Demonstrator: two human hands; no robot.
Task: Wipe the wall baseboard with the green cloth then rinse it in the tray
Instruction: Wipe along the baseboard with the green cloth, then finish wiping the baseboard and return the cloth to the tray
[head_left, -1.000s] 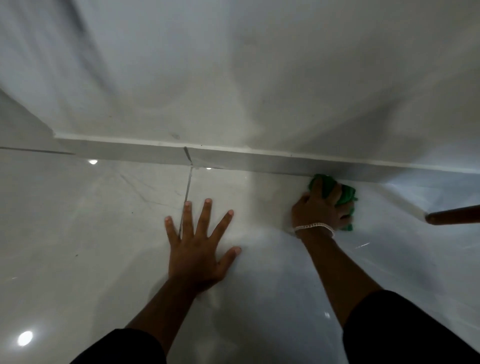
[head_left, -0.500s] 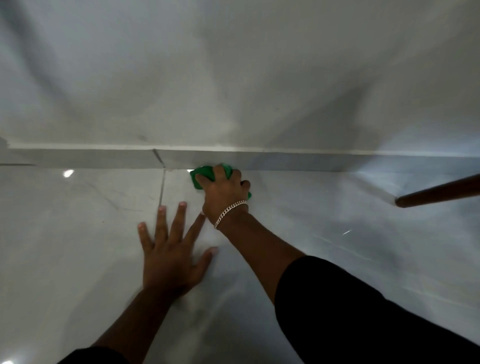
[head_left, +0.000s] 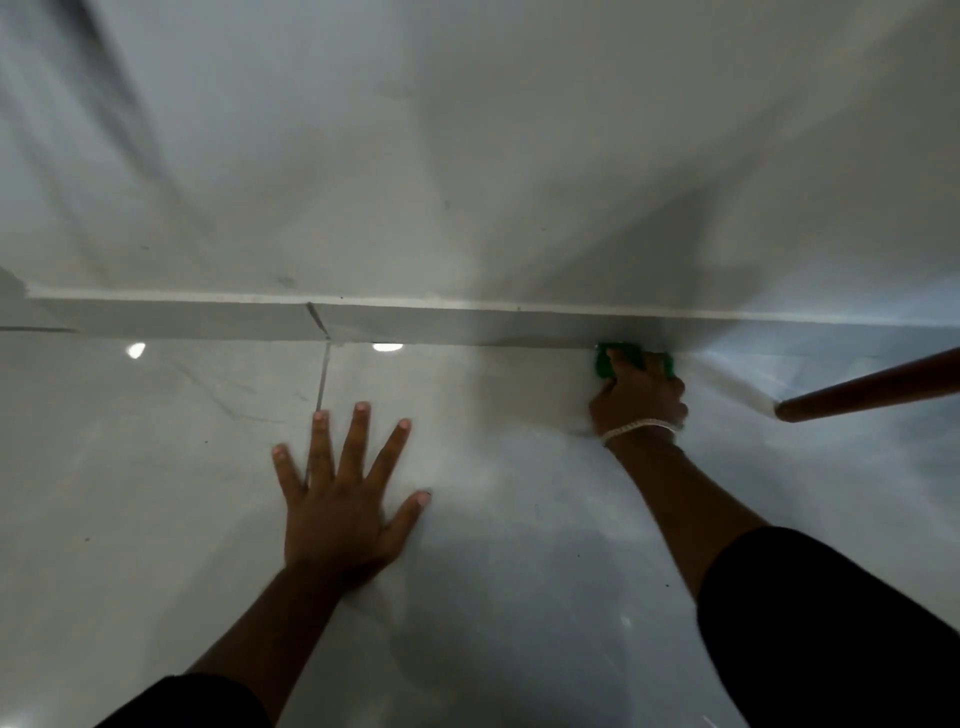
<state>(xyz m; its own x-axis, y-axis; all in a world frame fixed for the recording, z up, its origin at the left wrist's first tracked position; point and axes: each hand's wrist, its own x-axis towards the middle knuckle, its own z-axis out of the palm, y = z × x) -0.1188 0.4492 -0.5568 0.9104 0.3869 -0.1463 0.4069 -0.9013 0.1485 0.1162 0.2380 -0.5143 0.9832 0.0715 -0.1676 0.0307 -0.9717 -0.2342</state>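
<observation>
Right hand (head_left: 638, 397) is closed around the cloth (head_left: 605, 361), pressing it at the foot of the baseboard (head_left: 415, 325), roughly 2 o'clock in the frame. Only the cloth's green edges show past the fingers. Left hand (head_left: 340, 512) is fully open, fingers spread, palm flat on the floor (head_left: 156, 493) near 7 o'clock, holding nothing; likely bracing the person's weight. A bracelet (head_left: 640, 429) sits on the right wrist. A brown pole (head_left: 872, 389) enters from 3 o'clock, its end just right of the right hand, not touching it.

Progress, as a judgement: wiping step is in hand, mid-run. How much baseboard is already clean cannot be told; no clear wet or dirt line shows. The stretch left of the cloth toward 9 o'clock may remain. No tray in view, so the rinse is not done.
</observation>
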